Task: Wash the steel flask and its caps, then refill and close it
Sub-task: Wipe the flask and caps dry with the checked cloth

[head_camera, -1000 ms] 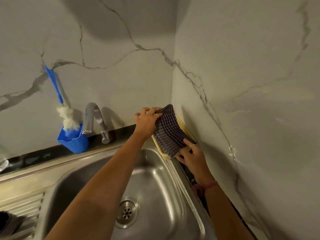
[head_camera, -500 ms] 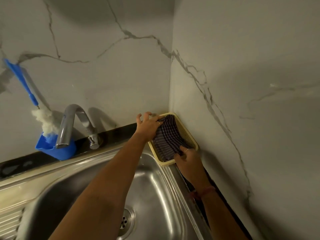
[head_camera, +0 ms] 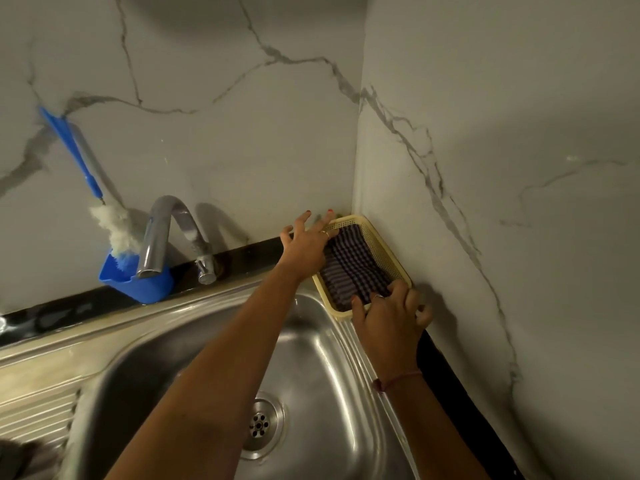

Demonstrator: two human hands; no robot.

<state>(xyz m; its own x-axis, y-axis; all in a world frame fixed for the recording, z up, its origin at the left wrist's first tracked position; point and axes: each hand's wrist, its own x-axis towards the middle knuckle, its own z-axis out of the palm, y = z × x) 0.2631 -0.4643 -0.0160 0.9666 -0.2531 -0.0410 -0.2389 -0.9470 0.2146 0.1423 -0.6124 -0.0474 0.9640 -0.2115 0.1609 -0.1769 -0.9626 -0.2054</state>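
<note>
Against the corner — basket (head_camera: 380, 241), cloth (head_camera: 349, 265) inside.

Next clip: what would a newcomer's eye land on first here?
Two bare arms reach over the stainless steel sink to a cream perforated plastic basket tucked in the wall corner, with a dark checked cloth lying inside it. The left hand is spread at its far end; the right hand rests at its near end. Left of the curved steel tap, a blue-handled brush stands in a blue plastic holder.
</note>
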